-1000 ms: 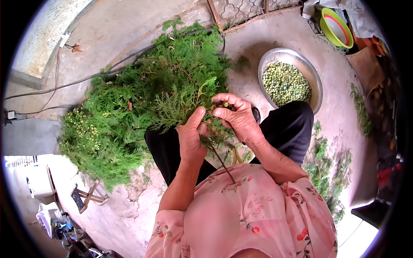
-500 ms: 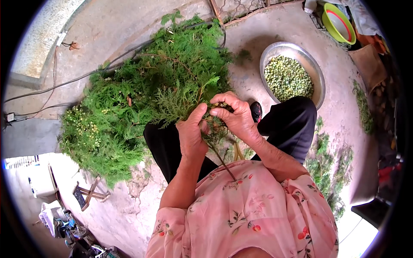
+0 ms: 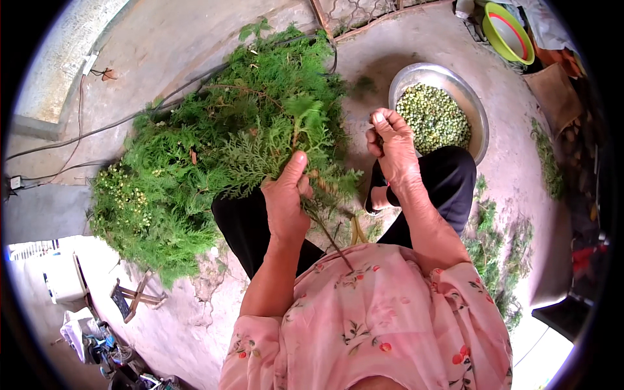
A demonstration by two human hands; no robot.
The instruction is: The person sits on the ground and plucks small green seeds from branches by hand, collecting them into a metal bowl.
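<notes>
My left hand [image 3: 286,207] grips a leafy evergreen sprig [image 3: 252,155], thumb on top. The sprig's flat green fronds spread beyond my fingers, and its bare brown stem slants back toward my pink shirt. Closer to the basin, my right hand [image 3: 396,146] is closed with its fingers curled inward; whatever they hold is hidden. Just past that hand stands a round metal basin [image 3: 478,120] partly filled with small green, round cones [image 3: 432,117]. Beside my left knee lies a large heap of cut evergreen branches [image 3: 169,201], with pale cones showing at its left side.
Black cables [image 3: 71,136] run along the floor behind the heap. A yellow-green bowl [image 3: 492,36] sits at the far right. Loose sprigs [image 3: 484,250] litter the floor to my right. A small wooden folding stool [image 3: 135,296] stands at the lower left.
My right hand has left the sprig and moved right and away from me, toward the basin, with its fingers closed. My left hand still holds the sprig in nearly the same place.
</notes>
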